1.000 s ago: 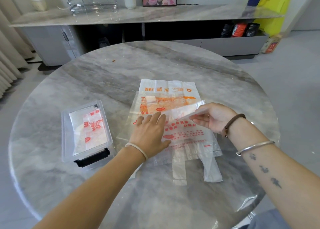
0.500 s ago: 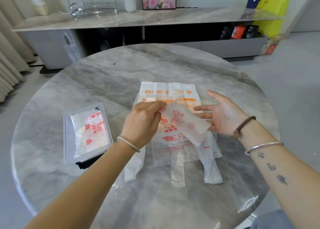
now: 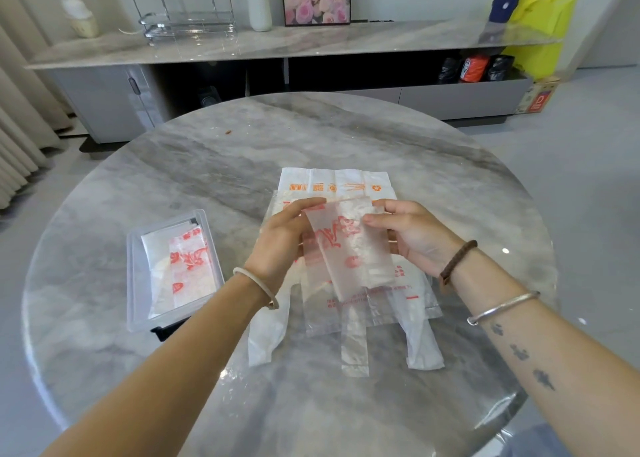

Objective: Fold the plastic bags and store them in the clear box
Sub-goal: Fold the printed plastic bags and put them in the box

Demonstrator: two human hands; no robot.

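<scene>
Between my left hand (image 3: 277, 249) and right hand (image 3: 419, 242), both pinching its edges, the folded bag (image 3: 346, 249) hangs; I think slippery film may unfold before it reaches the clear box (image 3: 135, 283) left of my grip.

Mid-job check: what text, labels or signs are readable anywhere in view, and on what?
"D": red label on the cardboard box, far right.
Recycling sign: far edge of the white bag.
Other orange print on the white bag, red print on the folded bag and the stored bag in the clear box: too blurred to read.
</scene>
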